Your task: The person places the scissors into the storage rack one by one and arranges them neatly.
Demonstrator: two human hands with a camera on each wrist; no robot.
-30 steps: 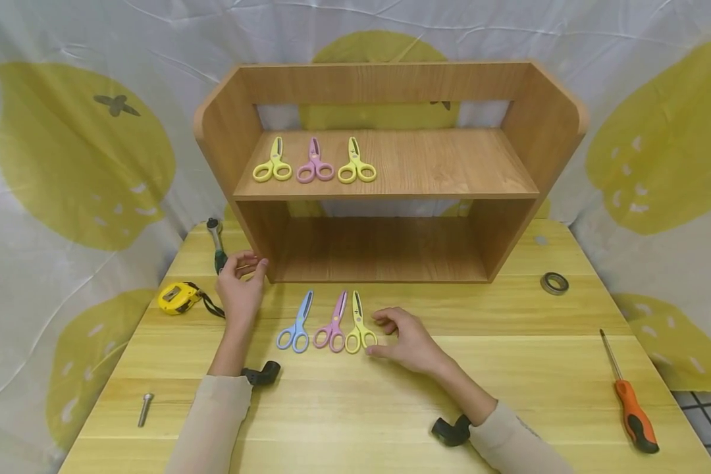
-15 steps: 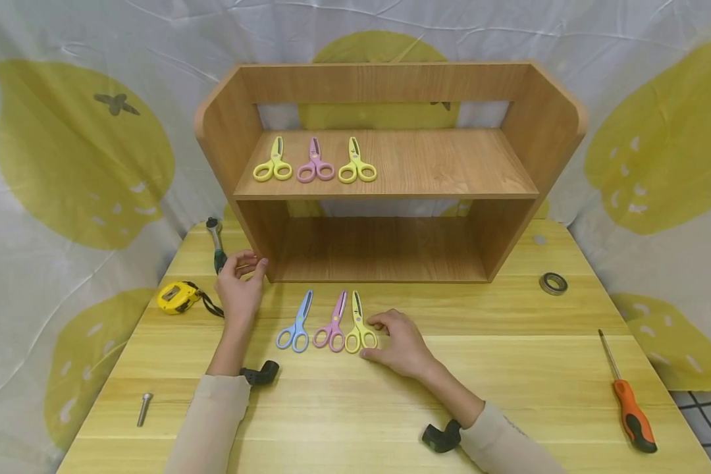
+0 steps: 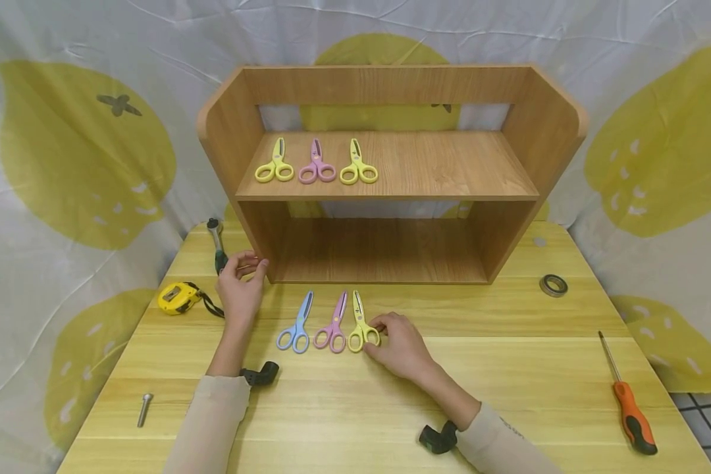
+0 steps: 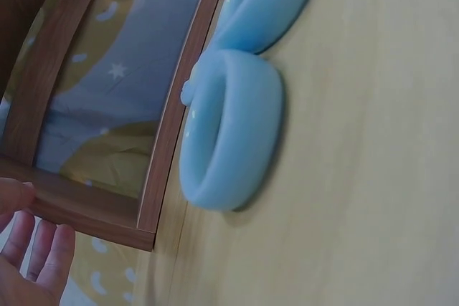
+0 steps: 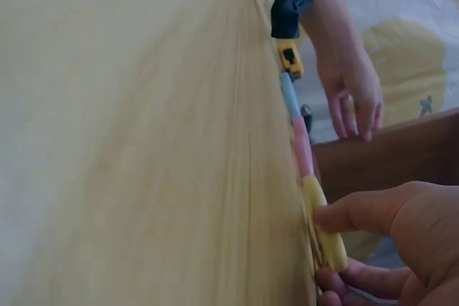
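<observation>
Three pairs of scissors lie in a row on the table: blue scissors (image 3: 298, 326), pink scissors (image 3: 333, 326) and yellow scissors (image 3: 359, 324). My right hand (image 3: 399, 345) pinches a handle loop of the yellow scissors; in the right wrist view its thumb (image 5: 358, 209) presses one side, with fingers beneath. Beside the wooden shelf (image 3: 385, 197), my left hand (image 3: 241, 286) stays with loosely bent fingers at the lower left side panel. Its thumb tip is at the panel's front edge; firm contact is hard to tell. The blue handle loops (image 4: 233, 130) loom large in the left wrist view.
On the upper board lie yellow scissors (image 3: 274, 162), pink scissors (image 3: 316, 162) and more yellow scissors (image 3: 358, 163). A ratchet (image 3: 216, 240), tape measure (image 3: 178, 298) and bolt (image 3: 145, 409) are at left. A bearing ring (image 3: 553, 285) and orange screwdriver (image 3: 631, 411) are at right.
My right hand has moved left onto the yellow scissors and now pinches their handle. Those scissors have turned slightly, their handles shifting right. The left hand has stayed put.
</observation>
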